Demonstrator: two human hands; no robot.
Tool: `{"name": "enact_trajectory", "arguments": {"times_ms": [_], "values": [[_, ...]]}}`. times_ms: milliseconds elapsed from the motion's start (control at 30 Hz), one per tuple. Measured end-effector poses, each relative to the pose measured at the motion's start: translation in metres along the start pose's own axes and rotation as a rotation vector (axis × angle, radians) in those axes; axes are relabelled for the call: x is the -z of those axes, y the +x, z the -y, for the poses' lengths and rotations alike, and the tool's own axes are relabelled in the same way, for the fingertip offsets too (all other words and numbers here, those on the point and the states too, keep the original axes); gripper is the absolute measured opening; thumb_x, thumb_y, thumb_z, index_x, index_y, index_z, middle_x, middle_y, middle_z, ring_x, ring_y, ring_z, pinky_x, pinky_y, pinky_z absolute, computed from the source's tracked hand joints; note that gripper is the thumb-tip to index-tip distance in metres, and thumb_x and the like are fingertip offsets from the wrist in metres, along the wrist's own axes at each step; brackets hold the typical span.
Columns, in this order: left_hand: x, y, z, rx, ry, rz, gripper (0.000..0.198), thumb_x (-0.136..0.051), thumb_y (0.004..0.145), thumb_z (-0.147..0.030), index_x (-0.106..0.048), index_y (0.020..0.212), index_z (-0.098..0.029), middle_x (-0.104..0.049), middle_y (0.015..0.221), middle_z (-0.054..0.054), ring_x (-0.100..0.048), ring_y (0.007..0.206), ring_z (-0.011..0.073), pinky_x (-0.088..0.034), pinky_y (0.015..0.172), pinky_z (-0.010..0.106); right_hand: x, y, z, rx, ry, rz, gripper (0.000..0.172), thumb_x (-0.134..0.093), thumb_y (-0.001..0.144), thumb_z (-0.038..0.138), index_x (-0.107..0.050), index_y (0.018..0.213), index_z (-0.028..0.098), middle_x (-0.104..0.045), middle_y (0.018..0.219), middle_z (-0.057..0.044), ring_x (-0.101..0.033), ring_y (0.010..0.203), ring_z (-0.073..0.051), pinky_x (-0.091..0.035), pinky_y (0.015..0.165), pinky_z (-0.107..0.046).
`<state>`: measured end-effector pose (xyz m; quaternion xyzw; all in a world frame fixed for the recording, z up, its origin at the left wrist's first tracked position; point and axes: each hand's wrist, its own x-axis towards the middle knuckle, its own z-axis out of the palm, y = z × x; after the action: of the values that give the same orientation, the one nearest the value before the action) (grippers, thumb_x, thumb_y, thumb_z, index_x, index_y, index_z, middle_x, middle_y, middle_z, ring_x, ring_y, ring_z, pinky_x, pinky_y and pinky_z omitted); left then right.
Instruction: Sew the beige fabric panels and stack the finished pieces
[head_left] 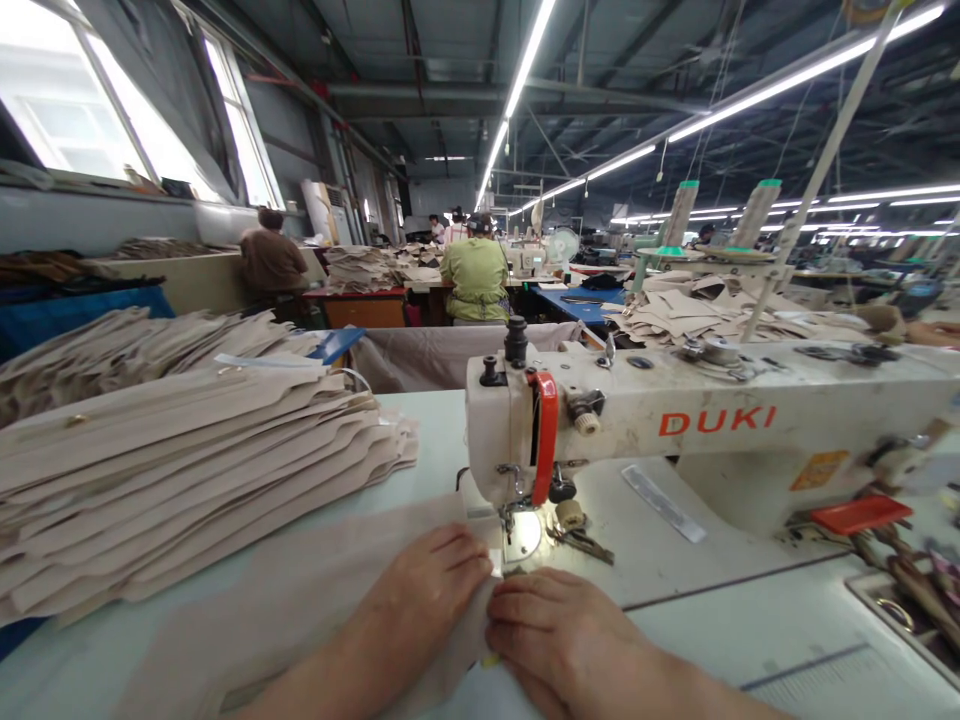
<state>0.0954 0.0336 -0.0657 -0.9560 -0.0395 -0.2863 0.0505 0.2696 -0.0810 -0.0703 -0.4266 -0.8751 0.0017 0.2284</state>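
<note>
A thin beige fabric piece (330, 560) lies on the pale table, its right edge beside the lit needle plate (523, 537) of a white sewing machine (600, 400). My left hand (431, 580) rests over that edge with its fingers curled together on the cloth. Close on its right, my right hand (559, 625) is closed at the same edge, just in front of the presser foot. Its fingertips press the cloth, and a small yellow bit shows beneath them. The undersides of both hands are hidden.
Tall stacks of beige fabric pieces (187, 470) fill the table's left side. Tweezers-like metal tools (581, 543) and a clear strip (664, 503) lie on the machine bed. A red tray (862, 514) and a tool compartment (911, 620) are at right. Co-workers sit farther back.
</note>
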Motion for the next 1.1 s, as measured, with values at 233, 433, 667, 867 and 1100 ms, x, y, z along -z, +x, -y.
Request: {"name": "enact_trajectory", "arguments": {"times_ms": [233,433,667,867,1100], "values": [[-0.002,-0.001,-0.001,0.026,-0.008,-0.013,0.035,-0.032,0.099,-0.010,-0.063,0.084,-0.016,-0.069,0.080,0.003,-0.064,0.076,0.0167,-0.054,0.077,0.030,-0.001,0.000,-0.002,0.008,-0.006,0.011,0.018,-0.050,0.090,0.015,-0.063,0.101,0.017,-0.069,0.106,-0.006,-0.061,0.104,-0.017,-0.045,0.096,-0.027],[-0.007,-0.004,0.000,0.061,-0.050,0.026,0.032,-0.035,0.098,-0.008,-0.062,0.083,-0.016,-0.068,0.080,0.003,-0.063,0.077,0.0175,-0.054,0.077,0.032,0.001,0.000,-0.001,-0.002,0.019,0.036,0.022,-0.048,0.090,0.013,-0.063,0.106,0.016,-0.068,0.109,-0.007,-0.058,0.110,-0.016,-0.042,0.101,-0.026],[-0.007,-0.007,0.001,0.069,-0.065,0.082,0.025,-0.041,0.094,-0.005,-0.061,0.084,-0.016,-0.068,0.083,0.002,-0.063,0.077,0.0177,-0.054,0.077,0.033,0.003,-0.001,0.001,-0.012,0.038,0.016,0.023,-0.047,0.090,0.013,-0.064,0.105,0.016,-0.069,0.110,-0.007,-0.059,0.109,-0.017,-0.042,0.101,-0.025],[-0.011,-0.009,-0.001,0.093,-0.041,0.138,0.022,-0.045,0.091,-0.002,-0.062,0.086,-0.016,-0.067,0.087,0.003,-0.063,0.081,0.0175,-0.053,0.082,0.033,0.007,-0.001,0.004,-0.014,0.075,0.000,0.023,-0.047,0.091,0.013,-0.066,0.103,0.015,-0.069,0.109,-0.006,-0.060,0.107,-0.017,-0.042,0.101,-0.024],[-0.003,-0.004,-0.005,0.101,-0.001,0.192,0.018,-0.051,0.090,-0.003,-0.062,0.085,-0.016,-0.066,0.083,0.003,-0.062,0.080,0.0176,-0.052,0.079,0.030,0.009,-0.002,0.005,-0.014,0.131,-0.091,0.026,-0.046,0.092,0.013,-0.068,0.105,0.016,-0.071,0.105,-0.007,-0.062,0.105,-0.016,-0.045,0.100,-0.023]]}}
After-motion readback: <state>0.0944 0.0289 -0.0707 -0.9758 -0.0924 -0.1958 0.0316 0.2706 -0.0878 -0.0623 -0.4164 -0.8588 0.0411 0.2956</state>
